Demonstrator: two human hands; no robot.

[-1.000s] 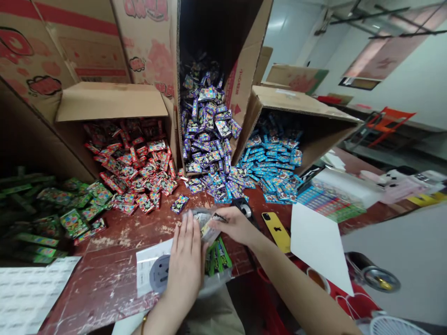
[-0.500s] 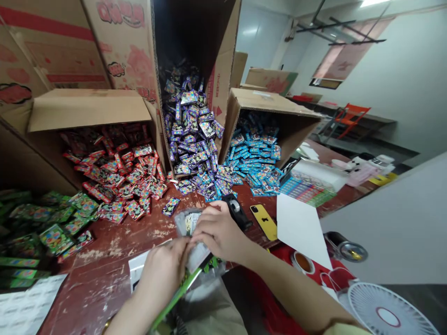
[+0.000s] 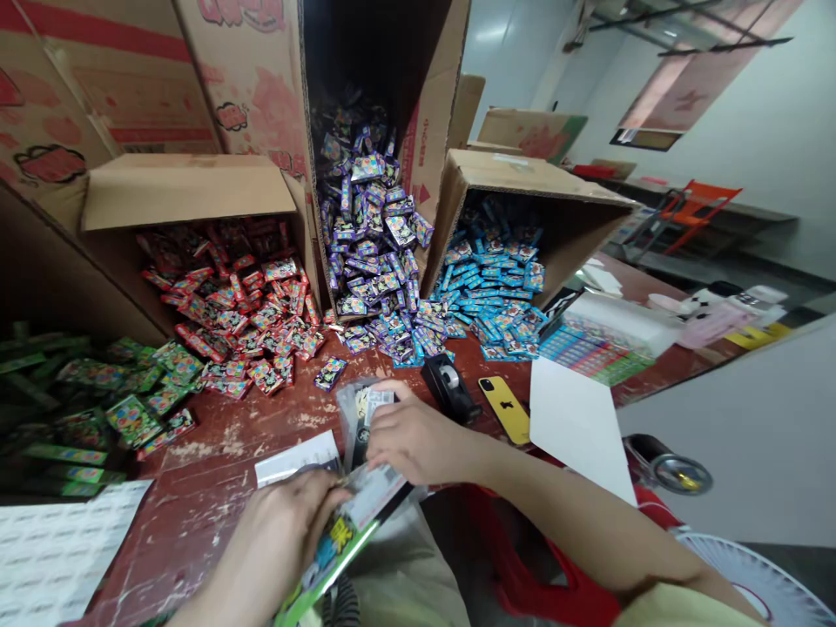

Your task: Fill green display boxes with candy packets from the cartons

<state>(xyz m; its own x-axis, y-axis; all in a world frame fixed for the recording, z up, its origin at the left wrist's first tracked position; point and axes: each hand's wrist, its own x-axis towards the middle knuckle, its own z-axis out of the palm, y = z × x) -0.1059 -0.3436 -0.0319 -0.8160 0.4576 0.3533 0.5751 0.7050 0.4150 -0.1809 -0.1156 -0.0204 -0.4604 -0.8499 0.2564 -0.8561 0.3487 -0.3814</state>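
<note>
Low in the middle, a flat printed package [image 3: 353, 535] with a bright green edge and a white label panel lies tilted near my lap. Clear plastic bag [image 3: 349, 409] material shows around its upper end, with printed paper visible through it. My left hand [image 3: 291, 522] is closed on the package's left side, fingertips partly hidden. Across the top end lies my right hand [image 3: 418, 440], its fingers bent over the plastic and pressed against it. White printed sheets [image 3: 300, 457] lie on the table just beyond my left hand. A black tape dispenser [image 3: 449, 389] stands near my right fingers.
Cardboard boxes spill small red packs [image 3: 245, 313], purple packs [image 3: 375, 261] and blue packs [image 3: 500, 292] onto the worn red table [image 3: 222, 453]. Green packs [image 3: 134, 418] are heaped left. A yellow phone [image 3: 504, 409], white sheet [image 3: 578, 427] and fan [image 3: 751, 575] are to the right.
My hands have moved apart slightly, uncovering the package's label and colourful print. My left hand has shifted down and left. The view has turned a little, sliding the scene rightward.
</note>
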